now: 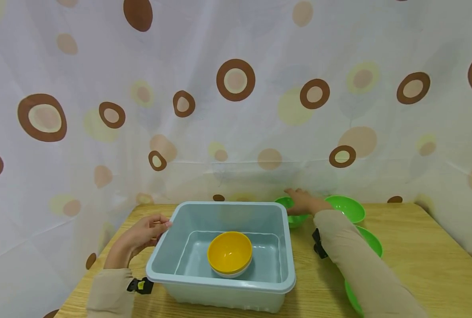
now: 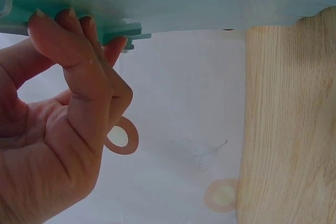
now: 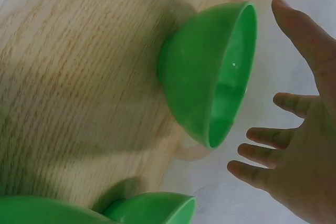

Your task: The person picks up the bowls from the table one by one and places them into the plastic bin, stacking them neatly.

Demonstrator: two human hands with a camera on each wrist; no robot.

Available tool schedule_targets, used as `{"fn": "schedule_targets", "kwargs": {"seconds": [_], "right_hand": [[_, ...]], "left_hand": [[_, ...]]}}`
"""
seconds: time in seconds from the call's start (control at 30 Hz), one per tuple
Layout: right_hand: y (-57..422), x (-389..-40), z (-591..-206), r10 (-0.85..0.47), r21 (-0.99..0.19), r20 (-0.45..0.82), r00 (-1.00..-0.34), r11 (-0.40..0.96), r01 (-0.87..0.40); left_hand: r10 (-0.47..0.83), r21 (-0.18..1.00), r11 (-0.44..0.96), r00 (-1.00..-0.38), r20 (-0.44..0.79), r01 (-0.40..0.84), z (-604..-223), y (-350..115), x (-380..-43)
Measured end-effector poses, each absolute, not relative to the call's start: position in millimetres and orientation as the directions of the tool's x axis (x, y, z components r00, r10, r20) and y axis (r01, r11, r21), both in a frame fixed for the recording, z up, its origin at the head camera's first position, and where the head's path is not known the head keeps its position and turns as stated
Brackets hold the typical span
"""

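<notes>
A pale blue plastic basin stands on the table, and a yellow bowl lies inside it, nested in a white one. My left hand grips the basin's left rim; in the left wrist view, the fingers bend up against the basin's outer side. To the basin's right, my right hand hovers over a green bowl with its fingers spread. The right wrist view shows this upright green bowl with a gap between it and the right hand.
More green bowls stand on the right: one at the back, another nearer, and a third partly hidden by the right forearm. Behind the wooden table hangs a dotted curtain.
</notes>
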State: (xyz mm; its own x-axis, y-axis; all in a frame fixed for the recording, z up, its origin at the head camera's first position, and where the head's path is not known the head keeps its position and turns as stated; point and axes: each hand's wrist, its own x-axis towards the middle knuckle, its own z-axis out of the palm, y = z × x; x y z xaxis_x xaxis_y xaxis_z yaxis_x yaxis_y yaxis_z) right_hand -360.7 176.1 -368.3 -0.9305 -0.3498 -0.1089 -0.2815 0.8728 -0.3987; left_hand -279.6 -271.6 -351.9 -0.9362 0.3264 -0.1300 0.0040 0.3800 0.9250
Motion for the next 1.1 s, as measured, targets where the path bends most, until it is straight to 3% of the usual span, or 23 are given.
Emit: {"fn": "schedule_targets", "kwargs": {"seconds": [0.37, 1.1], "right_hand": [[176.1, -359.1, -371.7, -0.315, -0.38, -0.172, -0.934, 0.895, -0.232], [171.7, -365.1, -383.1, -0.301, -0.331, -0.146, -0.942, 0.913, -0.241]], "left_hand": [[0.322, 0.924, 0.383, -0.937, -0.135, -0.001, -352.1, -272.8, -279.8], [0.305, 0.922, 0.386, -0.942, -0.141, -0.013, -351.4, -271.1, -278.8]]}}
